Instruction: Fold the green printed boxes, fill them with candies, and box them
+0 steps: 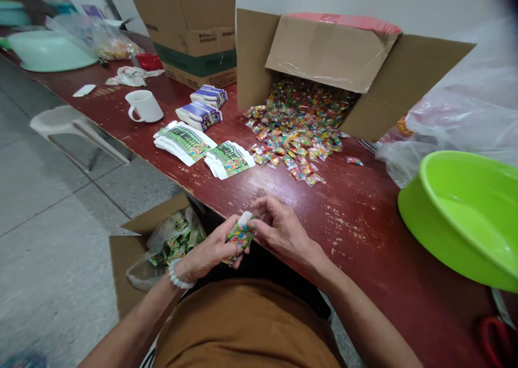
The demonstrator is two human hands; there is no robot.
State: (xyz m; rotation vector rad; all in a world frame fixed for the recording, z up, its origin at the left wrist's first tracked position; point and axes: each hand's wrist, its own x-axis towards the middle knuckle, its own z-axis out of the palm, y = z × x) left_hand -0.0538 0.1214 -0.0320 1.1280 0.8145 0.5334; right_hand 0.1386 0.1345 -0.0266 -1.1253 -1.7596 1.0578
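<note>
My left hand (216,246) is wrapped round a small green printed candy box (240,237), whose white flap sticks up at the top. At the box's open end, the thumb and fingers of my right hand (279,225) are pressed together near the flap; whether they pinch a sweet or the flap is hidden. Flat green printed boxes (184,143) lie in two stacks on the table beyond my hands. Small wrapped candies (299,141) spill in a heap from a tipped cardboard box (324,52) at the back.
A dark red table (356,222) runs across the view. On it stand a white mug (145,107), purple-white box stacks (200,114) and a lime green basin (453,233). Below left, a carton (129,271) holds a bag of green packs (178,244). A white stool (73,122) stands beside the table.
</note>
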